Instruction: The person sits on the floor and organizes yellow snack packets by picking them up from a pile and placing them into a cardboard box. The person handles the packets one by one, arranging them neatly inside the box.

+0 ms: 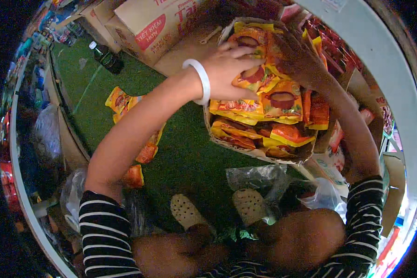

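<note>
A cardboard box in front of me is filled with orange and yellow sachets with a bowl pictured on them. Over its left part my left hand is spread, palm down, fingers apart on the sachets. A white bangle circles that wrist. My right hand reaches into the shaded right side of the same box, against the sachets there. Its fingertips are too dark to tell whether they grip one. At the near end of the box, several sachets lie in uneven layers.
Loose sachets lie on the green floor covering, partly behind my left forearm. A dark bottle with a white cap lies near a large printed carton. Clear plastic film is by my beige perforated clogs. A pale curved edge borders the right.
</note>
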Motion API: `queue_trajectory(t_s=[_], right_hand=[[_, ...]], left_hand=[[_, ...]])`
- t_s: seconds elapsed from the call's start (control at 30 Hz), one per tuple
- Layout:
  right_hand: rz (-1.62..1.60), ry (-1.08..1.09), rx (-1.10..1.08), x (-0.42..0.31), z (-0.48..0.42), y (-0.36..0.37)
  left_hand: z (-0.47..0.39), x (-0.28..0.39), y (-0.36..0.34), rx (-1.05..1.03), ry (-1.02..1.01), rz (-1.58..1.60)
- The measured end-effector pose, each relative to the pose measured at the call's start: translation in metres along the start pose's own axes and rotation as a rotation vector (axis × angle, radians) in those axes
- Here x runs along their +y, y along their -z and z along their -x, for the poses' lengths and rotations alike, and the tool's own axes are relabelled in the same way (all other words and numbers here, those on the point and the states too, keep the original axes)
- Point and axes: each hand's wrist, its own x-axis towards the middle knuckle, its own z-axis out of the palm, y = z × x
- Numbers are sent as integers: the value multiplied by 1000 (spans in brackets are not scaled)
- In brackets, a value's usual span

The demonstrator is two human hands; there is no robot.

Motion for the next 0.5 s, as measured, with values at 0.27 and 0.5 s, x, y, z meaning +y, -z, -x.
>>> queue_trajectory(t_s=[0.27, 0.5], right_hand=[[19, 235, 110, 27, -21, -29], [151, 104, -7, 33, -20, -35]], left_hand=[[-4, 15, 26, -209, 204, -55], [-5, 24, 34, 0, 253, -57]])
